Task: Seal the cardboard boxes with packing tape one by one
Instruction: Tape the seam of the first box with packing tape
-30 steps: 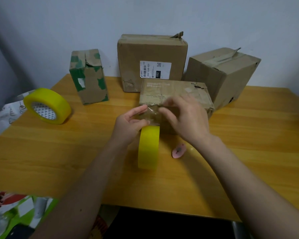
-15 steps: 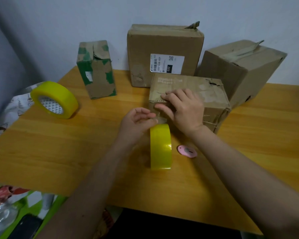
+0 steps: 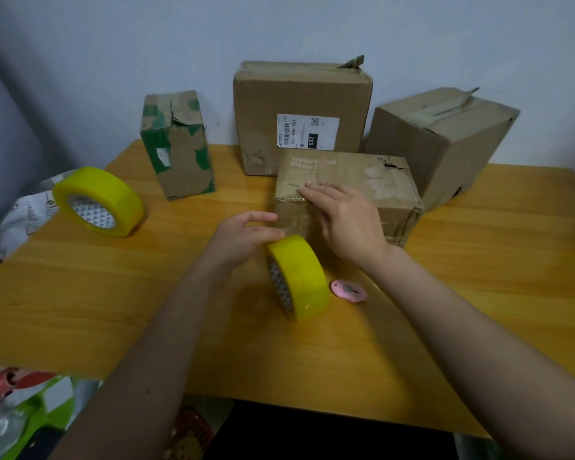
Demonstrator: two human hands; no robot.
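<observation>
A wooden table (image 3: 80, 293) stands against a pale wall. The low cardboard box (image 3: 346, 184) lies at its centre. My right hand (image 3: 342, 220) presses flat on the box's near edge — fingers straight. Before the box, my left hand (image 3: 246, 234) pinches the upright tape roll (image 3: 299, 277), now tilted and nearer me than a second ago.
</observation>
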